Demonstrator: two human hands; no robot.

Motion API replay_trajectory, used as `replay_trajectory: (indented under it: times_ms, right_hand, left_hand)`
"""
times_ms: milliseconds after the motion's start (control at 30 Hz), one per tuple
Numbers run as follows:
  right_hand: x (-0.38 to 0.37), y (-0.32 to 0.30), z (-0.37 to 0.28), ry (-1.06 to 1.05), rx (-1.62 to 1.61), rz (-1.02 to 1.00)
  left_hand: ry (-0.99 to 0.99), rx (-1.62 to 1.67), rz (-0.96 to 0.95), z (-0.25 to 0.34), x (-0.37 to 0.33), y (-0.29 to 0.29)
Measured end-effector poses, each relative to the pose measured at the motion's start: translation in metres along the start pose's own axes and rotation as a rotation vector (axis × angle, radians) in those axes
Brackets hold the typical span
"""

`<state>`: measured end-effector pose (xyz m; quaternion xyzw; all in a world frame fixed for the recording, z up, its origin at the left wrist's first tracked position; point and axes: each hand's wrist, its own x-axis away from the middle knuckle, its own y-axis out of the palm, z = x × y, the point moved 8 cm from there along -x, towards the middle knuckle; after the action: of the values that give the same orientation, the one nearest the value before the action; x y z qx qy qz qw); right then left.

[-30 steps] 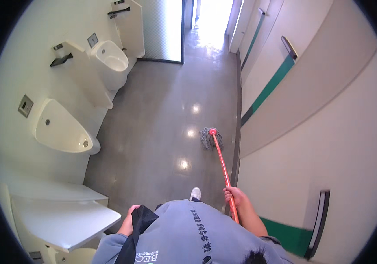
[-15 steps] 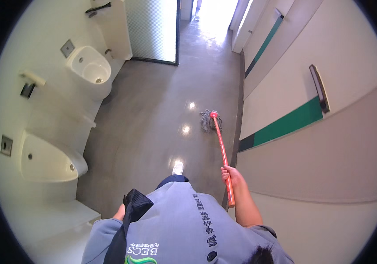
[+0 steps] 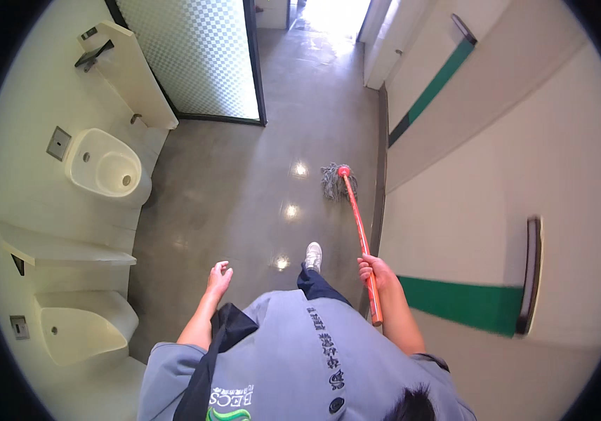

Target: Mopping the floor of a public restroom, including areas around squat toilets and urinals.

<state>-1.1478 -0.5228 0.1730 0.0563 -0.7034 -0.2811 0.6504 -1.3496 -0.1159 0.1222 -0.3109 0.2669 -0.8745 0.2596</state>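
My right hand (image 3: 378, 271) is wrapped round the red-orange handle of a mop (image 3: 358, 221), a little below the handle's middle. The mop's grey string head (image 3: 338, 184) rests on the floor ahead, near the right wall. The handle's lower end pokes out below my fist. My left hand (image 3: 220, 275) hangs free over the floor on the left, its fingers apart and loosely curled, with nothing in it.
Two white urinals (image 3: 107, 165) are fixed on the left wall, with privacy dividers (image 3: 69, 251) beside them. A black-framed patterned glass screen (image 3: 195, 63) stands ahead left. Pale doors with green stripes and dark handles (image 3: 532, 274) line the right. Grey floor (image 3: 244, 189) runs toward a bright doorway.
I have stepped forward; urinals and doors have slid back toward me. My left hand has swung out into view. The mop stays in my right hand, its head slightly farther ahead in the picture.
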Motion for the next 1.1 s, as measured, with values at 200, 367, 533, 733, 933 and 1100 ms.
replay_trajectory:
  times_ms: [200,367,533,733,933,1100]
  right_hand:
    - [-0.050,0.058,-0.150,0.123,0.011,-0.090]
    - [-0.096,0.104,-0.259,0.058,0.157,-0.064]
    - [-0.141,0.123,-0.348,0.068,0.413,-0.029]
    - [-0.164,0.112,-0.471,-0.045,0.849,0.310]
    - [-0.180,0.101,-0.590,-0.074,1.198,0.637]
    - [-0.166,0.228,-0.663,0.005,1.432,0.689]
  left_hand:
    - [-0.261,0.635,-0.497,-0.013,-0.012,0.052]
    - [-0.225,0.609,-0.217,0.085,-0.069,0.040]
    - [-0.272,0.384,-0.188,0.118,-0.187,0.050]
    - [-0.168,0.439,-0.383,0.098,-0.402,0.090]
    - [-0.157,0.110,-0.003,0.311,-0.511,0.061]
    - [-0.091,0.142,0.056,0.421,-0.572,0.060]
